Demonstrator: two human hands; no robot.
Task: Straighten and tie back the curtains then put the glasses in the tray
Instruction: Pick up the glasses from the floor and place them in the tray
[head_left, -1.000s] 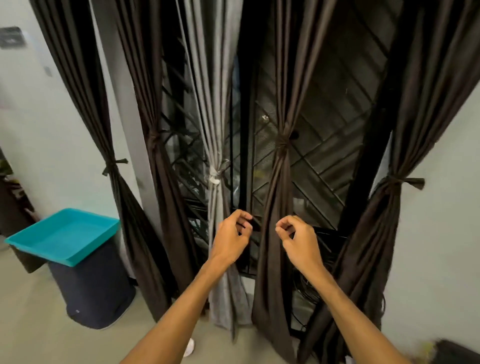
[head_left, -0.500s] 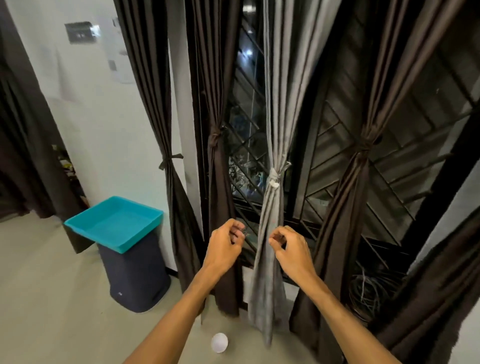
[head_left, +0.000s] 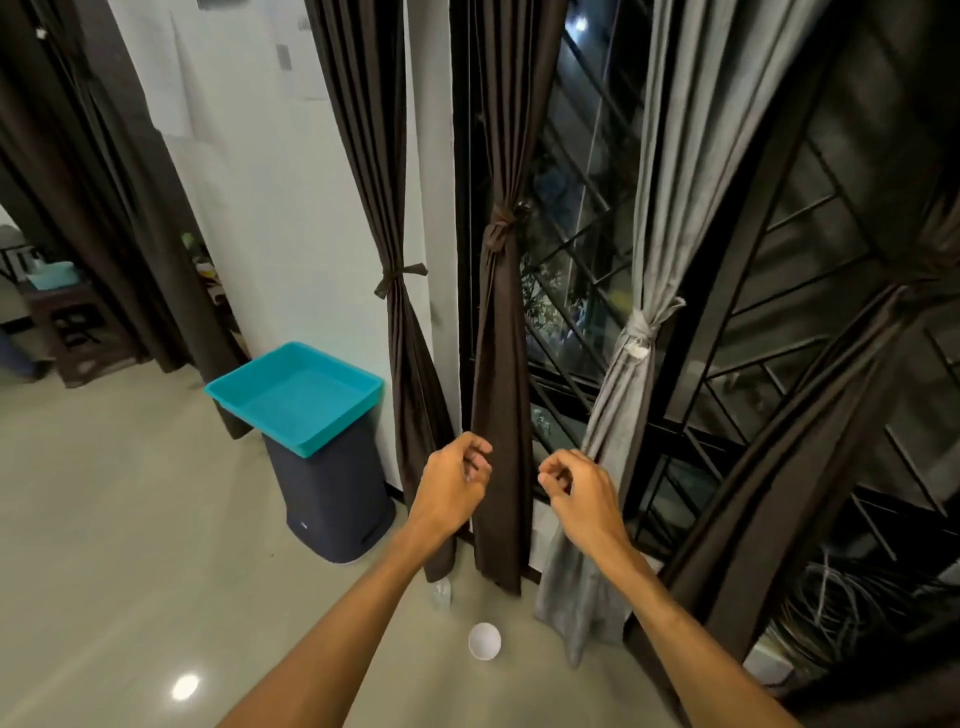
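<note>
Several curtains hang tied back at the window: a dark brown curtain (head_left: 400, 270) by the wall, another brown curtain (head_left: 498, 312) on the window frame, a grey curtain (head_left: 644, 291), and a brown curtain (head_left: 810, 415) at the right. My left hand (head_left: 454, 486) and my right hand (head_left: 579, 493) hover in front of them with fingers loosely curled, holding nothing. A white glass (head_left: 484, 641) stands on the floor below my hands. A clear glass (head_left: 440, 594) stands at the foot of the brown curtains. A turquoise tray (head_left: 343, 421) rests on a dark bin at the left.
The dark bin (head_left: 332, 509) stands against the white wall. A metal window grille (head_left: 582, 260) lies behind the curtains. More dark curtains (head_left: 104, 208) and furniture (head_left: 57, 306) stand at the far left. Tangled cables (head_left: 841, 592) lie low at the right. The floor is pale tile.
My view has swung left and down: the tray and bin are nearer the centre, and the white glass and clear glass have come into sight. Both hands stay curled and hold nothing.
</note>
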